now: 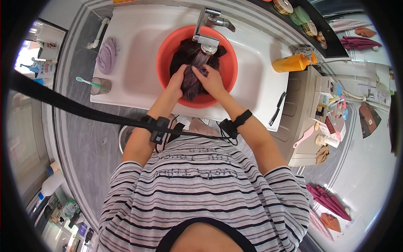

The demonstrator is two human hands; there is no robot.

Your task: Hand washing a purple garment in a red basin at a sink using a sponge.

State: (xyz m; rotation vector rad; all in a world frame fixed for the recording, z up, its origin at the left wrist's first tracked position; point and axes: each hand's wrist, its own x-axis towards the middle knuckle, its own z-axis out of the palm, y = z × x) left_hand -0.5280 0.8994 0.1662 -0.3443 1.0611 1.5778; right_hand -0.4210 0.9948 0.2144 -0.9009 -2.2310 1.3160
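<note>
Both my hands grip a bunched dark patterned cloth (190,84) over an orange-red plastic basin (164,67). My left hand (177,80) holds its left side, and my right hand (211,78) pinches it from the right. Water runs from the chrome faucet (206,41) just above the cloth. More black wet fabric (185,50) lies in the basin, partly hidden behind the hands. The basin sits in a white sink (138,56).
At the sink's left stand a lilac towel (107,56) and a cup (102,86) with a toothbrush (88,82). To the right are a yellow pump bottle (289,64), a black-handled comb-like item (277,108) and a cluttered cabinet (303,126). A black strap (78,107) crosses the view.
</note>
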